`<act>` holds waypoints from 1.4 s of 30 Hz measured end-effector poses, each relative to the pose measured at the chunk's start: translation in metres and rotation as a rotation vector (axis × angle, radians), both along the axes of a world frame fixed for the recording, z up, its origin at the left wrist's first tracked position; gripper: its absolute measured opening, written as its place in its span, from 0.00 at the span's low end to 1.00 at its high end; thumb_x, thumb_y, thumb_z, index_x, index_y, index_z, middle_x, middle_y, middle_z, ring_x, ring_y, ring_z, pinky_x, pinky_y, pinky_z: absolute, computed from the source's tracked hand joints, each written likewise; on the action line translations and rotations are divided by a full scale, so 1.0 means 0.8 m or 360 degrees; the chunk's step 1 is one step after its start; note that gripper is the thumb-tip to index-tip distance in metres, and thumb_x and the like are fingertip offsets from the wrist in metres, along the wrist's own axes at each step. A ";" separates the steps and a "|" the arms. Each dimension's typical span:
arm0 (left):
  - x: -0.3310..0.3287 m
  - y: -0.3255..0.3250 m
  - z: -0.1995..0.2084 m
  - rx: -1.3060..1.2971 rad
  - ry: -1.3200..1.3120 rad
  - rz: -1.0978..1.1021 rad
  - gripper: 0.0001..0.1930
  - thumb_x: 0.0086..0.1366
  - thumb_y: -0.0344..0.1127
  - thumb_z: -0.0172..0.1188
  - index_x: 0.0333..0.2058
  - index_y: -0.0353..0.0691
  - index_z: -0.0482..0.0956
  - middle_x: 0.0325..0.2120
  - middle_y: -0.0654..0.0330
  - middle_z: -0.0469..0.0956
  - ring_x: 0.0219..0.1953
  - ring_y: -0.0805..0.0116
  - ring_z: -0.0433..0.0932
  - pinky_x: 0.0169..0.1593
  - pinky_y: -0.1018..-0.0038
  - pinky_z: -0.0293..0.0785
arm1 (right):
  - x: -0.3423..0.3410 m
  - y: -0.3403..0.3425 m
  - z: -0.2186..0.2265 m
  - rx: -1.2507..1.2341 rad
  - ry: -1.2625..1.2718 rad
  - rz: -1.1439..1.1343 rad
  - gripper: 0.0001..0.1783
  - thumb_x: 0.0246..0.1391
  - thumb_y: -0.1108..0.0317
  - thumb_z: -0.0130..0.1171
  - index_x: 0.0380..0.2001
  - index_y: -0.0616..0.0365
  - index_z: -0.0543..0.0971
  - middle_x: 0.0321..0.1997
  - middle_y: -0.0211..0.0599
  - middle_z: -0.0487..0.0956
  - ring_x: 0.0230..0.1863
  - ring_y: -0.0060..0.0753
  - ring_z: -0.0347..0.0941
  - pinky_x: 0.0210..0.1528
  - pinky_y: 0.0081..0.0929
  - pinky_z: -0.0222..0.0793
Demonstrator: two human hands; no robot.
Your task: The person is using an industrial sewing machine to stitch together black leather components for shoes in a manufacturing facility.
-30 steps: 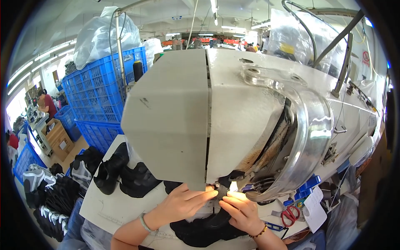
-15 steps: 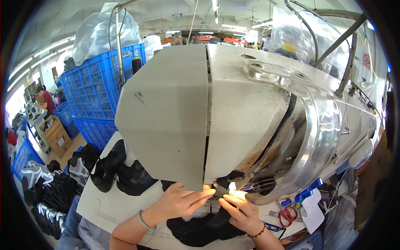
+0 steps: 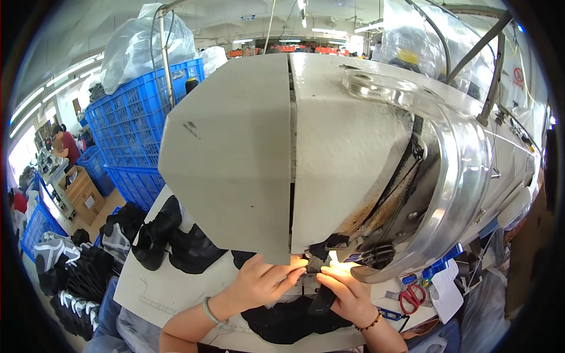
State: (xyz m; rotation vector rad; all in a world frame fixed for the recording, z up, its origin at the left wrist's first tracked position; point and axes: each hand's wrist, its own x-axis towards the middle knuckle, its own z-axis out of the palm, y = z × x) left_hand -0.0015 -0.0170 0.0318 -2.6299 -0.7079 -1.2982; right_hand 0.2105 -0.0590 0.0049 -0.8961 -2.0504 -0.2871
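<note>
A large off-white sewing machine (image 3: 235, 147) fills the middle of the view. Below its head, my left hand (image 3: 254, 285) has thumb and fingers pinched at a small dark grey edge (image 3: 318, 263) of the work, beside the lit needle area. My right hand (image 3: 350, 297) grips a black strip of the same work from the right, fingers bent around it. The rest of this black shoe upper (image 3: 279, 322) lies on the table under and between my hands. The machine's head hides the needle itself.
Black shoe uppers (image 3: 194, 250) lie at the table's left. More uppers are piled (image 3: 82, 276) beyond its edge, near stacked blue crates (image 3: 132, 115). Red-handled scissors (image 3: 412, 298) and a paper sheet (image 3: 446, 294) lie right. A clear curved guard (image 3: 459, 176) sticks out. Another person (image 3: 69, 146) stands far left.
My right hand has shifted slightly right, its fingers more bent around the black strip. My left fingers curl closer at the edge. The view has tilted a little.
</note>
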 end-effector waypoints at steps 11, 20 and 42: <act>0.006 -0.021 0.027 -0.0200 0.0013 0.0187 0.11 0.53 0.30 0.65 0.35 0.34 0.78 0.32 0.61 0.73 0.32 0.64 0.71 0.35 0.74 0.71 | -0.013 0.001 0.013 -0.0105 0.0065 -0.0056 0.24 0.37 0.81 0.60 0.43 0.58 0.78 0.44 0.37 0.77 0.39 0.34 0.78 0.35 0.24 0.74; 0.010 -0.024 0.032 0.0020 0.0197 0.0298 0.12 0.52 0.27 0.63 0.37 0.33 0.76 0.31 0.59 0.72 0.33 0.63 0.72 0.36 0.72 0.71 | -0.015 -0.002 0.015 -0.0041 0.0064 -0.0107 0.24 0.34 0.80 0.58 0.42 0.56 0.79 0.45 0.34 0.77 0.44 0.34 0.75 0.43 0.27 0.68; 0.008 -0.004 0.020 0.0746 0.0587 0.0419 0.10 0.57 0.33 0.57 0.35 0.31 0.75 0.37 0.56 0.72 0.24 0.76 0.68 0.27 0.82 0.67 | -0.012 0.001 0.013 -0.0022 0.0087 -0.0078 0.38 0.22 0.83 0.55 0.47 0.49 0.79 0.41 0.25 0.77 0.30 0.28 0.69 0.30 0.22 0.68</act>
